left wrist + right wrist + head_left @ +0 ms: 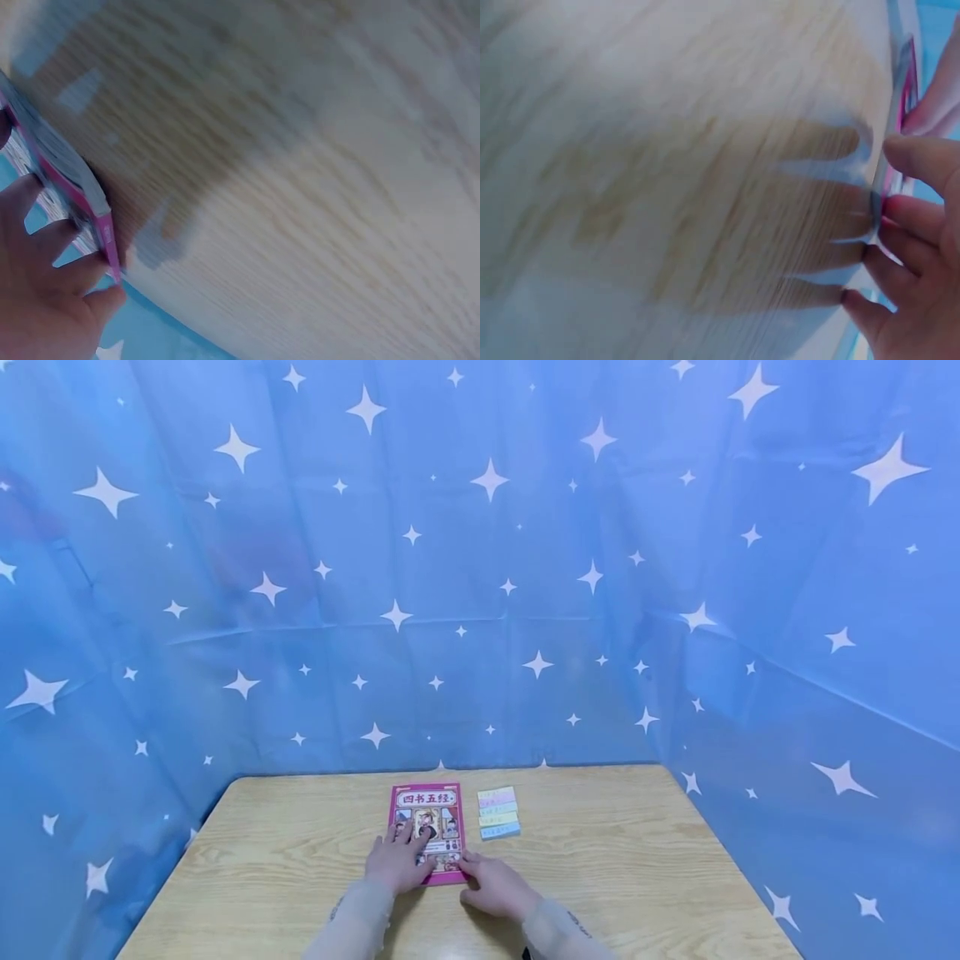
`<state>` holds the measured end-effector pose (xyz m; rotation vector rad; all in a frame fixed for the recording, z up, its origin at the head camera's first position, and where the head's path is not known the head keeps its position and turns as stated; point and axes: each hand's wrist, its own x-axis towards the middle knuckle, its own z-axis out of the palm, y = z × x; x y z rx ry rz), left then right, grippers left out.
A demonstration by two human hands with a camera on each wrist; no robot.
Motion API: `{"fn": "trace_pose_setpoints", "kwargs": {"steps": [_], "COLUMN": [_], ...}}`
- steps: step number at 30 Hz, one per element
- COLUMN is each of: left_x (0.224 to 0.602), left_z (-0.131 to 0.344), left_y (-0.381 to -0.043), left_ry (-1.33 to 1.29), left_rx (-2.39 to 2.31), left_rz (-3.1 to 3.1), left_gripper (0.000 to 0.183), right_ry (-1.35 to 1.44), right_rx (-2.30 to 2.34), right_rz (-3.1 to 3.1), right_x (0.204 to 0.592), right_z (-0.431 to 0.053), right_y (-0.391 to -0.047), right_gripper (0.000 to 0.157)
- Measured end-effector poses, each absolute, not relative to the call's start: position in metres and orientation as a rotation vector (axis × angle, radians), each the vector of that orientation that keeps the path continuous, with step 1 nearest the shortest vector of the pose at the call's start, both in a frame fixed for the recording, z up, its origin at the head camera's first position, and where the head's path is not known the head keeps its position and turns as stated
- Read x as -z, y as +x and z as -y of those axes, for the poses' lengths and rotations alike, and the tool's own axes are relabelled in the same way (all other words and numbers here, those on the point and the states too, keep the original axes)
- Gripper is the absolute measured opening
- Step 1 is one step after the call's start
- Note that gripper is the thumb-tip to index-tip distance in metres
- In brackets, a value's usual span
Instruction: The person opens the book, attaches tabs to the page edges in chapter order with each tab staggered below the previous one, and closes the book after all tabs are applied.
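Observation:
A pink-bordered book [424, 797] with Chinese characters and cartoon figures on its cover lies closed on the wooden table. My left hand [397, 862] rests on the lower left of the cover, fingers spread. In the left wrist view, the book's edge [106, 236] shows beside that hand [45, 292]. At the lower right edge of the book is my right hand [497, 887], its fingertips touching there. The right wrist view shows the thumb of this hand [922, 247] apart from the fingers, along the book's side.
Several coloured paper strips [499, 818] with handwriting lie in a column just right of the book. The wooden table [637, 860] reaches back to a blue curtain [450, 568] with white stars, which also hangs along both sides.

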<state>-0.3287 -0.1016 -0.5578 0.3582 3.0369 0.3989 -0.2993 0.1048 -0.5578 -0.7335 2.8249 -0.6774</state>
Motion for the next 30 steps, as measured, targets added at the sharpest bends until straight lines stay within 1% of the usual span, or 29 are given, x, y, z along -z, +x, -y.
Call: {"fn": "trace_pose_setpoints", "kwargs": {"steps": [8, 16, 23, 30], "left_x": [0.554, 0.557, 0.560, 0.553], "left_z": [0.089, 0.092, 0.095, 0.096], "left_y": [-0.327, -0.326, -0.329, -0.333], "left_ry": [0.308, 0.284, 0.312, 0.322], "left_rx": [-0.434, -0.464, -0.475, -0.472], "left_rz": [-3.020, -3.036, -3.023, -3.009], "left_gripper": [0.060, 0.060, 0.061, 0.061], "right_ry": [-0.714, -0.732, -0.765, -0.764], "right_rx": [0.649, 0.644, 0.549, 0.550], "right_rz": [-2.836, -2.821, -2.825, -2.827], "right_x": [0.559, 0.563, 0.561, 0.555], "right_z": [-0.110, -0.108, -0.108, -0.107], "right_y": [-0.293, -0.297, -0.297, -0.298], "right_gripper": [0.062, 0.070, 0.072, 0.073]}}
